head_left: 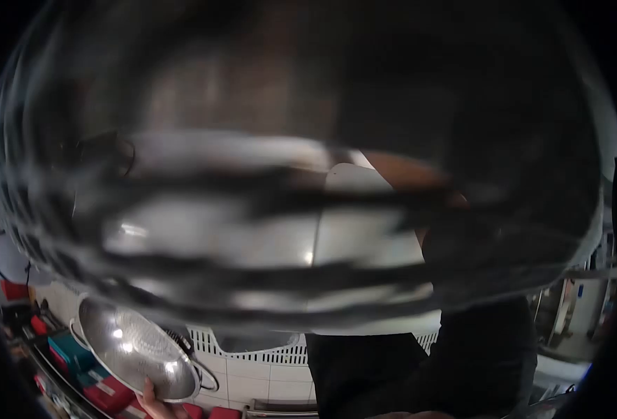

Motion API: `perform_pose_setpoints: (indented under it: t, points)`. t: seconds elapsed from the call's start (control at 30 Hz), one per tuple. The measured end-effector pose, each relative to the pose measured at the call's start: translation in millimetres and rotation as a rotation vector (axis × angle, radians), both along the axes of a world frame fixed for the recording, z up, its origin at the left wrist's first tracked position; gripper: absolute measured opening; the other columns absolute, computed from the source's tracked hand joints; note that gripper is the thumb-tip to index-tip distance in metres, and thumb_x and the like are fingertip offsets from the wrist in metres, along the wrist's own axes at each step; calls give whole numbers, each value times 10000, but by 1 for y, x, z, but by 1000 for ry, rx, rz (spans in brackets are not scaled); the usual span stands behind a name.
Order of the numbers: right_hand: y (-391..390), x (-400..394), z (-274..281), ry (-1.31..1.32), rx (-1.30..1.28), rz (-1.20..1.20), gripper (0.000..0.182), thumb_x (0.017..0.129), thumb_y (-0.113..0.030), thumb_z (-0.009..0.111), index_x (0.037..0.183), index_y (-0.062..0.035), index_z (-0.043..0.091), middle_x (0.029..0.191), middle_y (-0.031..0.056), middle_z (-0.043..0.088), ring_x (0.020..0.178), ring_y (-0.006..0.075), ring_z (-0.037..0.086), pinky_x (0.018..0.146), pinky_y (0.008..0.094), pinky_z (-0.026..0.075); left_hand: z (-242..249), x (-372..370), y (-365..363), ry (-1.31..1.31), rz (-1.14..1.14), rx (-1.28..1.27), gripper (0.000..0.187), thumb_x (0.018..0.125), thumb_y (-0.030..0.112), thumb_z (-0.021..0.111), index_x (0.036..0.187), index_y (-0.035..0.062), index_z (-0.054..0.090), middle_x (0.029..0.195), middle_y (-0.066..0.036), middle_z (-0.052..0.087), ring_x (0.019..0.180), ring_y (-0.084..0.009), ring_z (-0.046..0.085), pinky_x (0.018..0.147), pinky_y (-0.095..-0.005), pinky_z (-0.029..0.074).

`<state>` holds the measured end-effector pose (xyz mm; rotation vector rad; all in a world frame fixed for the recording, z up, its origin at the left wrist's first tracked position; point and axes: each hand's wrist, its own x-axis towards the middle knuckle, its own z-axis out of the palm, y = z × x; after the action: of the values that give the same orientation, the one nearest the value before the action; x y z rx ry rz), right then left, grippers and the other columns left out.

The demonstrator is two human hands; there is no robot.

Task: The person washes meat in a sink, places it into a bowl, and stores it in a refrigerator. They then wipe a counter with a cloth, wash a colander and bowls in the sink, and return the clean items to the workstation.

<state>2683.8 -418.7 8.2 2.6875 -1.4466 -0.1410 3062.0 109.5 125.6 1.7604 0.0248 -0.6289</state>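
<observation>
A steel colander [137, 349] sits low at the left of the head view, tilted so its perforated bowl faces up and toward us, light glinting off the inside. It has wire loop handles on its rim, one at the left edge and one at the lower right. A hand [156, 406] comes up from the bottom edge and grasps the colander at its lower rim, fingers pressed against the metal from below. Only the upper part of this hand shows; the rest is cut off by the frame, so I cannot tell whether it is the left or the right one, nor how tightly the fingers are curled. No other hand of the wearer shows clearly.

Most of the view is filled by a large blurred shape [287, 209], dark and glossy, streaked with grey and black bands, very near the camera; what it is cannot be made out. Behind it, right of centre, stands a person in a dark garment [420, 370], with a bare arm [406, 171] partly visible through the blur and something pale, perhaps an apron [364, 237], across the front.

Behind the colander runs a wall of white tiles [252, 380] with a white slatted grille [252, 355] above it. At the far left, red and teal boxes [71, 359] are stacked close beside the colander, slightly lower.
</observation>
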Motion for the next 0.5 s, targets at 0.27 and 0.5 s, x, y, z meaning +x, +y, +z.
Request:
perform_pose_setpoints:
  t: [0.27,0.5]
  points:
    - [141,-282,-35,-96,-5,-634,365,855,-256,514,1148,-49,582,1146,158,589,1040,275,573,870,376,465,-38,-33,-164,108,-433,-225,441,803,24,560,1233,-21,476,1081,-127,587,928,-215,584,825,-323,482]
    - [172,-189,-28,-603,140,-821,366,802,-210,595,1125,-37,601,1092,136,614,994,239,586,839,347,473,-117,-156,-361,333,-817,-565,466,871,78,570,1297,57,384,1239,-98,538,939,-187,553,843,-354,492]
